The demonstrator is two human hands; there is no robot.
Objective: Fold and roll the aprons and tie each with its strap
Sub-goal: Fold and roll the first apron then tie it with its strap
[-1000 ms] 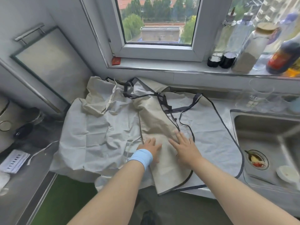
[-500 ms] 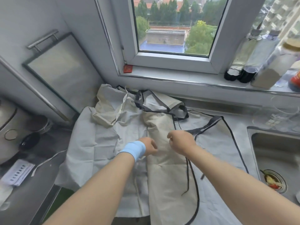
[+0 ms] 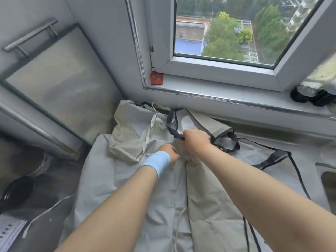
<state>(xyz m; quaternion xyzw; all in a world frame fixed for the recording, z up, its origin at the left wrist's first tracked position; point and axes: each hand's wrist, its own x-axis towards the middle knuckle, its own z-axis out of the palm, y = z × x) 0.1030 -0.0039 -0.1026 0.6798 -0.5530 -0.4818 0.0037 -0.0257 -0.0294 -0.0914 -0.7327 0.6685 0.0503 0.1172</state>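
One red tag (image 3: 156, 79) on windowsill (image 3: 209, 88) beyond aprons (image 3: 112, 179)

The grey tabletop (image 3: 54, 188) is mostly covered by aprons. A pale grey apron (image 3: 112, 179) lies spread across the middle. A beige apron (image 3: 209, 206) lies on top of it and runs to the front edge. A thin white strap (image 3: 45, 213) trails over the left side. A sink (image 3: 327, 182) sits at the right edge.

Soft daylight is let in through the window (image 3: 227, 31); motion blur is seen right of it, edges are bent by wide-angle distortion.
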